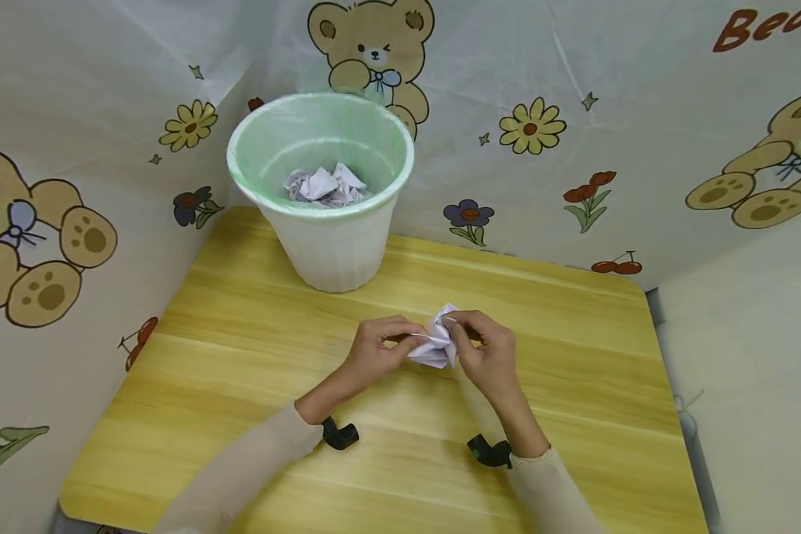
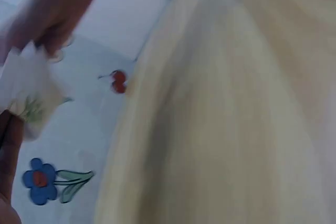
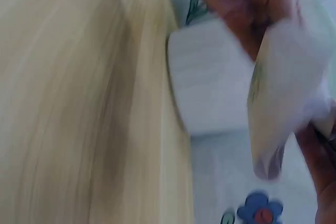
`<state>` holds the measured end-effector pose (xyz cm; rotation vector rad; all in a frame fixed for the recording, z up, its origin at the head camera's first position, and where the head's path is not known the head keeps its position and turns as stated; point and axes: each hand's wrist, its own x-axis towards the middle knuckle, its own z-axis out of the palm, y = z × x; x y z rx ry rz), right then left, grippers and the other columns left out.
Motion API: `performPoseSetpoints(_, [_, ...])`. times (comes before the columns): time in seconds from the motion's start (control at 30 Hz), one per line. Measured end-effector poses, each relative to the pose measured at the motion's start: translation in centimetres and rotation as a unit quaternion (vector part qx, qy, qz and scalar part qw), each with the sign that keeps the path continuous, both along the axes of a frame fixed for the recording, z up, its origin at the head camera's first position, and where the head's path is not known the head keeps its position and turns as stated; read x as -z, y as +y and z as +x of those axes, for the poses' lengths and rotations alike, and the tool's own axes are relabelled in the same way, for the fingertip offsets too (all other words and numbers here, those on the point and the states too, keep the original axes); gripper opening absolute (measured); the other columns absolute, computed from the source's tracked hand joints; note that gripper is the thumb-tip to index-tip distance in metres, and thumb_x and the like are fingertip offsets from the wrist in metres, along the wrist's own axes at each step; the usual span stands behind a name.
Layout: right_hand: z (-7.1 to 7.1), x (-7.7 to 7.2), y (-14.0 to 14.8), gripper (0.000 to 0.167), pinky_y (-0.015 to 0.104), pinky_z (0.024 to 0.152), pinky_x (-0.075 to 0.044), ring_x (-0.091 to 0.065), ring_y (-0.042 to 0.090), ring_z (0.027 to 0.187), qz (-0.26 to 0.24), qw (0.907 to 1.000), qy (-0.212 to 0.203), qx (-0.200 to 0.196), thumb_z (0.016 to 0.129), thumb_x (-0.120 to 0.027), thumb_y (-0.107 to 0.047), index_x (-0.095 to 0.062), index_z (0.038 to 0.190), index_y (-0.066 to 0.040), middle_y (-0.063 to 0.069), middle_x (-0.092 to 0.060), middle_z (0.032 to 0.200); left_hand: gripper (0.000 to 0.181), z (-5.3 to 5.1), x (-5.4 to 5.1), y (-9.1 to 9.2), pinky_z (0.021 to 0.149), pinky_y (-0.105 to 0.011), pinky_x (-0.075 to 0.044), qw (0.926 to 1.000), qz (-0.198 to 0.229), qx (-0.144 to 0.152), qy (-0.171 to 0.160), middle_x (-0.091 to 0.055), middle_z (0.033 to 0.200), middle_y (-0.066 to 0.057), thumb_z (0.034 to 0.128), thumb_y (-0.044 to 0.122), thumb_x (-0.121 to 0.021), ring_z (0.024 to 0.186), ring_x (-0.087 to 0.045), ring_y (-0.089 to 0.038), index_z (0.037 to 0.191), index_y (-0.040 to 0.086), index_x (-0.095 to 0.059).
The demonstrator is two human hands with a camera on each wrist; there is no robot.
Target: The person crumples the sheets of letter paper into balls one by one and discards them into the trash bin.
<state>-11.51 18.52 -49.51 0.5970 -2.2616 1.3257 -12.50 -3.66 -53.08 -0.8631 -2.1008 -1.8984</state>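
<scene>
A folded, creased piece of white paper [image 1: 434,352] is held up between both hands above the wooden table. My left hand [image 1: 380,348] pinches its left side between thumb and fingers. On the opposite side, my right hand [image 1: 487,352] pinches the upper right part. In the left wrist view the paper [image 2: 31,87] is blurred and bears a green and beige patch. From the right wrist the paper [image 3: 286,82] looks bent over, its lower edge curling. The fingers partly hide its middle folds.
A pale green and white bucket [image 1: 337,241] stands at the table's back left, with several crumpled papers [image 1: 323,185] inside. The wooden table [image 1: 240,356] meets a white curtain [image 1: 507,67] printed with bears and flowers. Black wrist mounts [image 1: 340,434] sit under both forearms.
</scene>
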Motion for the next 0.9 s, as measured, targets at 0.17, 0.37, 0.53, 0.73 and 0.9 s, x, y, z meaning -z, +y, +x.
performPoseSetpoints(0.17, [-0.5,-0.2,-1.3,0.011,0.015,0.074,-0.061,-0.078,0.013,0.08,-0.067,0.996,-0.045,-0.037,0.097,-0.074,0.006,-0.082,0.1,-0.001,0.02,-0.081,0.094,0.011,0.1,0.6,0.4,0.08,-0.031,-0.067,0.9991,0.028,-0.026,-0.018,-0.082,0.1,-0.015,0.0984,0.002,-0.076,0.092,-0.08,-0.016,0.106,0.003,-0.083])
performPoseSetpoints(0.37, [-0.4,0.0,-0.7,0.01,0.018,0.075,-0.062,-0.075,0.004,0.086,-0.143,0.9799,-0.121,-0.068,0.1,-0.071,0.006,-0.08,0.103,0.003,0.02,-0.079,0.098,0.011,0.1,0.2,0.5,0.08,-0.031,-0.067,0.9982,0.047,-0.014,-0.033,-0.081,0.1,-0.017,0.0979,0.001,-0.076,0.093,-0.079,-0.013,0.106,0.002,-0.083])
performPoseSetpoints(0.53, [-0.1,0.3,0.0,0.014,0.02,0.081,-0.062,-0.075,0.006,0.094,-0.164,0.9685,-0.154,-0.108,0.101,-0.068,0.008,-0.077,0.111,0.006,-0.001,-0.08,0.106,0.018,-0.1,-0.3,0.3,0.08,-0.025,-0.065,0.9952,0.073,0.003,-0.065,-0.074,0.102,-0.02,0.0941,-0.004,-0.079,0.091,-0.074,-0.009,0.11,0.001,-0.073])
performPoseSetpoints(0.73, [-0.1,0.4,0.5,0.015,0.019,0.081,-0.061,-0.075,0.005,0.098,-0.178,0.9615,-0.162,-0.132,0.102,-0.065,0.009,-0.074,0.113,0.01,-0.01,-0.079,0.109,0.047,-0.8,-0.8,0.0,0.094,-0.032,-0.061,0.9958,0.032,0.03,-0.08,-0.068,0.125,-0.02,0.0942,-0.001,-0.08,0.109,-0.068,-0.021,0.139,0.004,-0.065])
performPoseSetpoints(0.9, [-0.1,0.4,0.2,0.016,0.018,0.077,-0.06,-0.075,0.004,0.093,-0.192,0.9589,-0.157,-0.138,0.1,-0.065,0.013,-0.063,0.116,0.013,-0.009,-0.078,0.102,0.034,-0.9,-1.0,-0.1,0.102,-0.038,-0.06,0.995,-0.032,0.036,-0.088,-0.076,0.124,-0.011,0.0966,0.009,-0.081,0.114,-0.072,-0.019,0.13,0.009,-0.072])
